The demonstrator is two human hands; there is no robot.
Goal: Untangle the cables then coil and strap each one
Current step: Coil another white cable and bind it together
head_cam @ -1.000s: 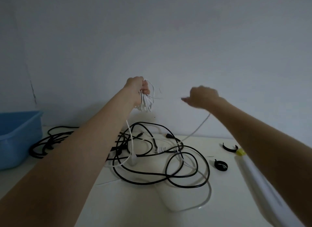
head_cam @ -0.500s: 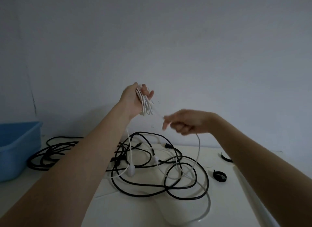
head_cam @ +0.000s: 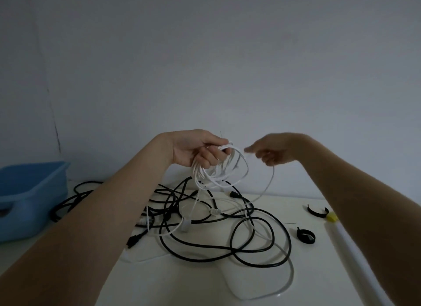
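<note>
- Head view: left hand [head_cam: 196, 150] has its grip clamped round the coiled white cable [head_cam: 218, 171], held up above the black cable tangle [head_cam: 227, 232] so loops hang free.
- Right hand [head_cam: 273, 152] pinches the white cable's loose run just right of the coil, probably feeding the next loop.
- 2 black straps [head_cam: 306, 236] wait on the bench [head_cam: 182, 283], right of the tangle, handy for later.

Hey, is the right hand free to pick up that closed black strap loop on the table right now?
Probably not yet: the right hand is raised, pinching the white cable. The strap loop lies uncovered below the forearm, so the path looks clear.
</note>
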